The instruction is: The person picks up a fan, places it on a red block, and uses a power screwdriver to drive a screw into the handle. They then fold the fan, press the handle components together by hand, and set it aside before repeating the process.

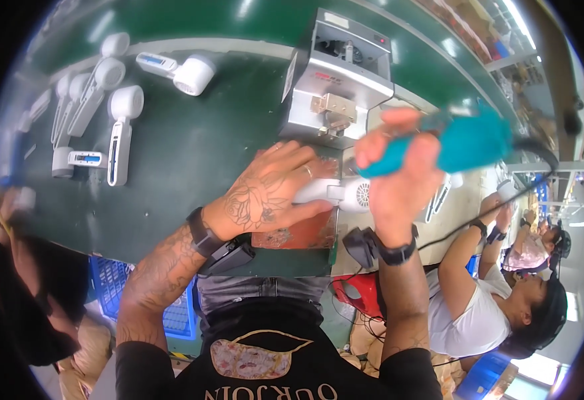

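A white handheld fan with a round grilled head lies over a worn reddish-brown board at the table's front edge. My left hand is closed around its handle, pressing it down from above. In my right hand is a teal electric screwdriver with a black cord, gripped by its body and somewhat blurred. The tool is tilted, its front end just above the fan's head. Fingers partly hide the tip, so I cannot tell whether it touches the fan.
Beyond my hands stands a silver screw feeder. Several more white fans lie on the green table to the left. A blue crate sits below the edge. At the right, a co-worker in a white shirt sits close by.
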Demonstrator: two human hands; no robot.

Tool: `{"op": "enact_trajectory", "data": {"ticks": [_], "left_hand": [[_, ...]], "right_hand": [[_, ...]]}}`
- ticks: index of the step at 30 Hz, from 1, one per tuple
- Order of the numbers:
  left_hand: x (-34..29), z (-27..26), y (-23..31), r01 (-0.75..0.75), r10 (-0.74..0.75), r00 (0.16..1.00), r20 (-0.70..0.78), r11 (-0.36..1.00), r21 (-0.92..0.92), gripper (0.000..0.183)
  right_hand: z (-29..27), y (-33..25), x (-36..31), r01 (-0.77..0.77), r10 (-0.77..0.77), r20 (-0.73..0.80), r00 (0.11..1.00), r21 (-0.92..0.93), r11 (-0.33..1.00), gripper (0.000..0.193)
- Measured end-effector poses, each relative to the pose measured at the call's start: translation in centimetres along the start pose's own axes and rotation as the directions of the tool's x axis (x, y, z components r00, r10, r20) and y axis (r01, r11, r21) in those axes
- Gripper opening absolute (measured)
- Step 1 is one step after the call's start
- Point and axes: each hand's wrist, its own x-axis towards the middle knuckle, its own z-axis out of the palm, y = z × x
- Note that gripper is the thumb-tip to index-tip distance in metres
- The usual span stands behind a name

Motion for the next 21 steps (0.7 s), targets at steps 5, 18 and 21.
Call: {"op": "enact_trajectory", "data": {"ticks": [5, 18, 21], "left_hand": [[-0.2, -0.1, 0.0, -0.001, 0.001, 1.0, 0.026, 1.0, 0.002, 0.047], [-0.1, 0.1, 0.2, -0.007, 0.007, 1.0, 0.017, 0.999, 0.044, 0.05], [-0.1, -0.1, 0.5, -0.01, 0.007, 0.999, 0.037, 0.997, 0.074, 0.05]], "right_hand": [[-1.1, 0.1, -1.4, 0.075, -0.076, -0.011, 0.997, -0.054, 0.996, 0.067], [-1.5, 1.6, -1.8, 0.022, -0.022, 0.022, 1.0, -0.008, 1.0, 0.056], [-1.4, 1.7, -1.7, -0.024, 0.024, 0.007, 1.0, 0.034, 0.999, 0.052]]}}
